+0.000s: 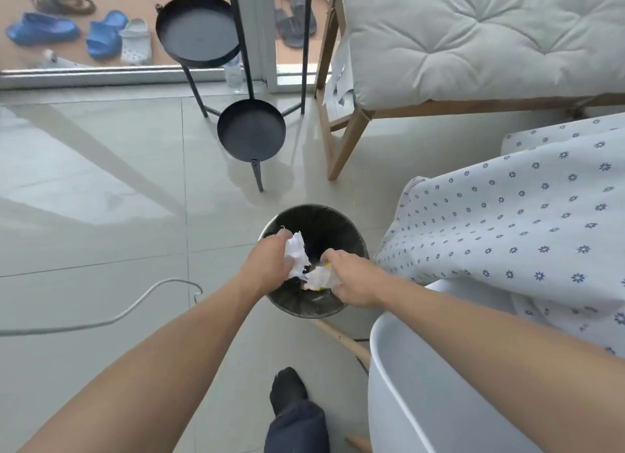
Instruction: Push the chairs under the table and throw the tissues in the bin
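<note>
A round black bin [333, 222] lined with a dark bag stands on the tiled floor. Both my hands hover over its mouth. My left hand [270, 259] is closed around a crumpled white tissue [297, 254]. My right hand [351, 276] grips another crumpled tissue [319, 278] with a bit of yellow on it. A white moulded chair [422, 385] with wooden legs sits at the lower right, beside the table draped in a flower-print cloth [524, 215].
A black metal plant stand [252, 131] with round trays stands just beyond the bin. A wooden chair with a grey cushion [473, 39] is at the upper right. A white cable [101, 320] lies on the floor to the left. Shoes lie past the door sill.
</note>
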Tool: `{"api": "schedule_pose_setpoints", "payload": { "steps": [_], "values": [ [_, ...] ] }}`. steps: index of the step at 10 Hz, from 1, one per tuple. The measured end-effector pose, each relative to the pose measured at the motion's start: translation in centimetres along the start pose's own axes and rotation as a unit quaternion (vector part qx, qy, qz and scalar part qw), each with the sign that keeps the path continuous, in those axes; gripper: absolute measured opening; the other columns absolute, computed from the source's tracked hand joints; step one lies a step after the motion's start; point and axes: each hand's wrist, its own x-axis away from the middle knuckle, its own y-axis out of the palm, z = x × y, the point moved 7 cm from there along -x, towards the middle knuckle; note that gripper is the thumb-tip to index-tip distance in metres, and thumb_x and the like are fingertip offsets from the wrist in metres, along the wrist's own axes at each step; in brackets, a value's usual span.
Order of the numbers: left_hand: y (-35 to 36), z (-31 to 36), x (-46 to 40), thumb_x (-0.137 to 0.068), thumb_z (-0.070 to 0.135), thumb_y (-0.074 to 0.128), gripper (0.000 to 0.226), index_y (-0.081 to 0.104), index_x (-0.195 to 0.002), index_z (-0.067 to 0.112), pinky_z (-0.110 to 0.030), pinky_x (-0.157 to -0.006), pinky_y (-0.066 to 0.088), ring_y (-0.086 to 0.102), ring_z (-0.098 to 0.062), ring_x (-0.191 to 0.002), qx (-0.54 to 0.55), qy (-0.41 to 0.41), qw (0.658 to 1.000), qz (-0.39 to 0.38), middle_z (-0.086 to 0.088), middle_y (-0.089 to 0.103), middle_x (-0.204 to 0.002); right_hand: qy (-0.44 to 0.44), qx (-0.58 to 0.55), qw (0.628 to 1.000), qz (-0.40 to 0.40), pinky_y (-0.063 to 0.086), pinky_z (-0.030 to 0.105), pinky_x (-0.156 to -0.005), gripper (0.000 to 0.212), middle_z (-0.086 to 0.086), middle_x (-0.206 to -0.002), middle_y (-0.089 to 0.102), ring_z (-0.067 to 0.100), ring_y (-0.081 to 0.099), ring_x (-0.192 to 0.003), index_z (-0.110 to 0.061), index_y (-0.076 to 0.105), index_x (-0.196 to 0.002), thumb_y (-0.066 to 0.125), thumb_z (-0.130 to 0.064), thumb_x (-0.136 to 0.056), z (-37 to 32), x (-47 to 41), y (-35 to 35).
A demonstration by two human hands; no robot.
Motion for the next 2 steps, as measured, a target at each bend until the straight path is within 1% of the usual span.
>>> {"api": "schedule_pose_setpoints", "payload": {
  "steps": [1,2],
  "values": [
    [2.7,-0.9,-0.8,-0.094,0.023,0.062,0.045,0.049,-0.136,0.01,-0.038,-0.087,0.05,0.06,-0.032,-0.108,0.014,-0.053,0.997,-0.051,-0.013,0.065,-0.12,0.009,0.048,0.999,-0.004,0.029,0.053,-0.117,0.058,0.007,-0.15,0.045,0.032,0.038,-0.139,-0.02,0.039,-0.145,0.054,-0.019,-0.089,0.5,-0.2,0.8],
    [3.1,-0.2,-1.1,-0.095,0.033,0.059,0.046,0.049,-0.133,0.009,-0.044,-0.099,0.047,0.054,-0.032,-0.121,-0.009,-0.06,0.996,-0.058,-0.014,0.057,-0.136,0.028,0.075,0.997,0.021,0.009,0.058,-0.125,0.062,0.011,-0.168,0.019,0.033,0.009,-0.155,-0.018,0.027,-0.156,0.046,-0.031,-0.099,1.1,0.3,-0.5]
  ]
}}
